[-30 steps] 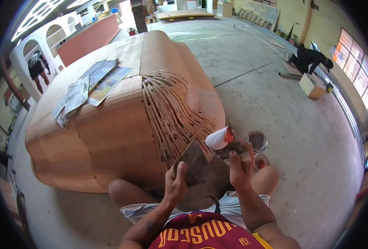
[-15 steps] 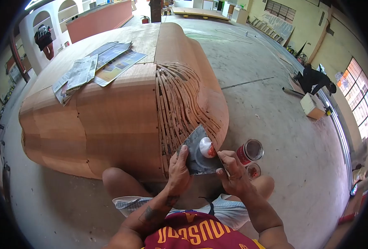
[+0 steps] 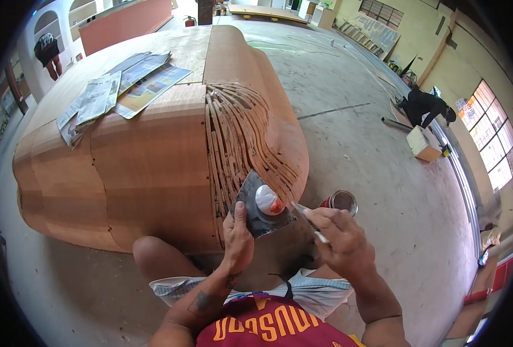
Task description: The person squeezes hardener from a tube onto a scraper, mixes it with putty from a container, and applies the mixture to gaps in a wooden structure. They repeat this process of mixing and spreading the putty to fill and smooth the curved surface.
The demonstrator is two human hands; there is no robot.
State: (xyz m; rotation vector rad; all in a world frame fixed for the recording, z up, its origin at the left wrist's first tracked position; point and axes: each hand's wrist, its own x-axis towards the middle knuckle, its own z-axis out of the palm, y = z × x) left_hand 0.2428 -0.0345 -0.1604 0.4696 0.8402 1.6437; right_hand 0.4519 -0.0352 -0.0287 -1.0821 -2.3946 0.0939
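Gripping a dark, flat metal scraper blade (image 3: 260, 209) by its lower left corner, the left hand (image 3: 237, 240) holds it level at lower centre of the frame, thumb pressed on top. A white-and-red blob of putty (image 3: 267, 199) sits on the blade. The right hand (image 3: 338, 240), fingers closed around a thin pale stick (image 3: 307, 220), points its tip toward the blob. An open red tin can (image 3: 341, 202) stands on the concrete floor (image 3: 395, 191) just right, beside the large curved wooden form (image 3: 152, 156).

On my jersey (image 3: 268, 327) I read big yellow letters, upside down from here: "HOUSTON", partly cut off.
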